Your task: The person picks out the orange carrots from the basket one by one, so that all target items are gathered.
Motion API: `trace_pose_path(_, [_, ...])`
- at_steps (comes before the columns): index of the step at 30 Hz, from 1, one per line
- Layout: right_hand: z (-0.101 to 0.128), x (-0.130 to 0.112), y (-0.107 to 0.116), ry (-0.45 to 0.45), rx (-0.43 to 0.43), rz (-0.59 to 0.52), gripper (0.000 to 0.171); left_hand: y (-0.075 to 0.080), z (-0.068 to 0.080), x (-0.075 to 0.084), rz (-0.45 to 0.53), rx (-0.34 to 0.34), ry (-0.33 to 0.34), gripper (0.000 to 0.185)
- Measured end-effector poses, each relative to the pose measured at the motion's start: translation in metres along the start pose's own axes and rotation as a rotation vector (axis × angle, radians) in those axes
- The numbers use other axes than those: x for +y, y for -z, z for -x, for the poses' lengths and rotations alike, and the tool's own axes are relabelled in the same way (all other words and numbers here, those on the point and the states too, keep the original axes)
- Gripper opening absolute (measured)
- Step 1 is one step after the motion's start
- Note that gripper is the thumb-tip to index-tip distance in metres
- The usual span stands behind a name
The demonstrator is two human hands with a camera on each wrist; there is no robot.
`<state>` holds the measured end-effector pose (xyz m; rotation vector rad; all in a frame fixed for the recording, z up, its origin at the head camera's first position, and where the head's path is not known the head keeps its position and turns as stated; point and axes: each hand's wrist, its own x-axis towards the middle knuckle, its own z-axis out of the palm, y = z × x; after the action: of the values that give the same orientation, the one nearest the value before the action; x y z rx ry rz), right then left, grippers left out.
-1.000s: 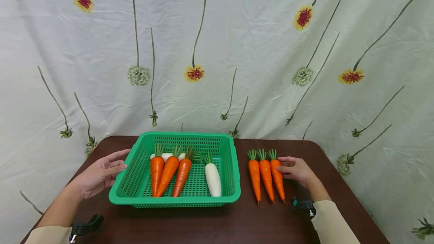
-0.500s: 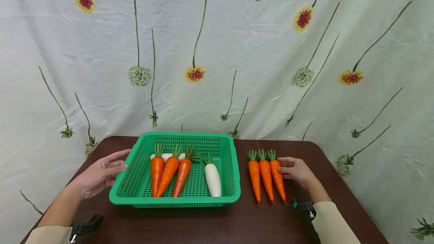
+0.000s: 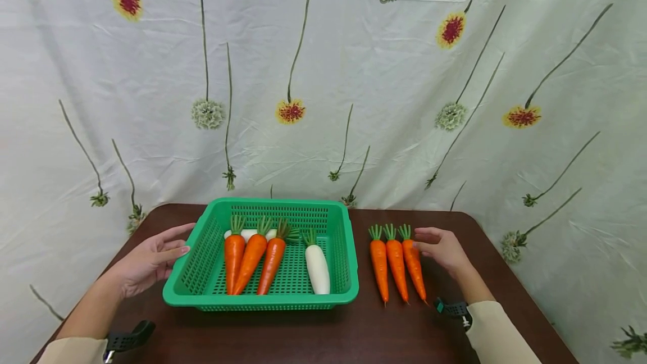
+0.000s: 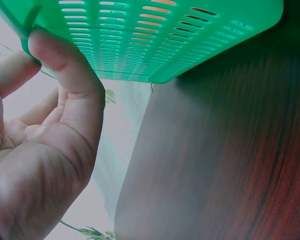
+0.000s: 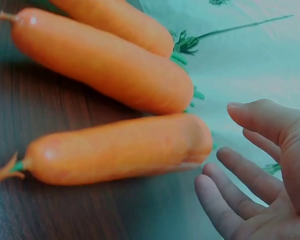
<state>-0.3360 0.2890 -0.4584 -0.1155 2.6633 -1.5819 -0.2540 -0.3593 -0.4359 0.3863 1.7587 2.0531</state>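
Note:
My left hand (image 3: 146,260) pinches the left rim of a green plastic basket (image 3: 263,299); in the left wrist view the thumb (image 4: 52,52) lies right at the rim. Three carrots (image 3: 253,254) lie side by side in the basket, partly hiding a white radish (image 3: 249,233) that lies crosswise behind them. Another white radish (image 3: 317,268) with green stems lies to their right. Outside the basket, three more carrots sit in a row on the table. My right hand (image 3: 441,249) is beside the rightmost carrot (image 3: 413,265), fingers spread and apart from it in the right wrist view.
The dark brown table (image 3: 283,336) carries the basket and the loose carrots. A white cloth with printed flowers (image 3: 323,72) hangs behind and around it. Black straps (image 3: 128,337) with small devices are on both wrists.
My right hand's fingers have come off the rightmost carrot and lifted slightly. The left hand, the basket and the carrots stay where they were.

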Motion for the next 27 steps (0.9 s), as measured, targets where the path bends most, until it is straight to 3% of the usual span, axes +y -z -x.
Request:
trace_pose_path(4, [0.002,-0.011,-0.002,0.036,0.024,0.037,0.049,0.001,0.000,-0.001,0.005,-0.014,0.002,0.063])
trace_pose_path(7, [0.004,-0.020,-0.007,0.059,0.027,0.005,0.049,0.001,0.000,0.000,0.005,-0.019,0.003,0.063])
trace_pose_path(13, [0.007,-0.040,-0.017,0.111,-0.031,-0.070,0.042,0.001,0.000,0.000,0.001,-0.007,0.004,0.064])
trace_pose_path(22, [0.025,-0.092,-0.038,0.139,-0.129,-0.117,0.034,0.001,0.000,0.000,0.011,-0.011,0.001,0.064])
trace_pose_path(27, [0.024,-0.103,-0.049,0.160,-0.165,-0.142,0.032,0.002,0.000,0.000,0.015,-0.013,0.000,0.063])
